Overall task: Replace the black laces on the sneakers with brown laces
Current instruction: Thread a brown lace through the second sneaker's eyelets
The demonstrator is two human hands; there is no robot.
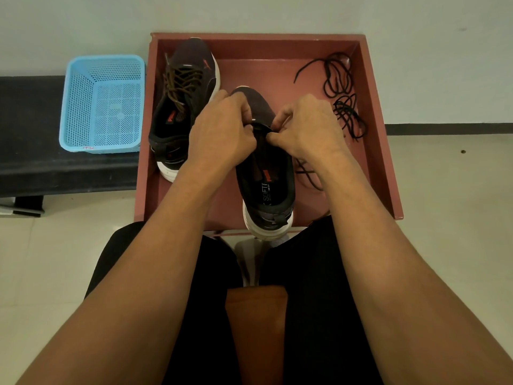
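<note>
Pale floor tiles meet a grey wall, and on the floor against that wall sits a reddish wooden tray (277, 47) with low sides, which holds nearly everything in use. At the tray's back left corner lies the first sneaker (183, 107), dark with a white sole, toe toward the wall, already threaded with brown laces (181, 81). At the middle of the tray lies the second sneaker (266, 173), its toe pointing to the wall and its white heel hanging over the tray's near edge; no lace can be seen in its open throat. The person's left hand (222, 129) and right hand (308, 126) meet over this shoe's tongue, each with its fingers curled and pinching the dark upper at the front of the opening; whether a lace is caught between the fingertips cannot be told. In the tray's back right corner the black laces (342, 95) lie in loose tangled loops, touching neither shoe. Another dark lace (306, 172) curls on the tray floor just right of the second sneaker, partly hidden under the right forearm, its colour unclear. Left of the tray, outside it, a light blue perforated basket (102, 104) stands on a low black bench (30, 151), with nothing visible inside it.
</note>
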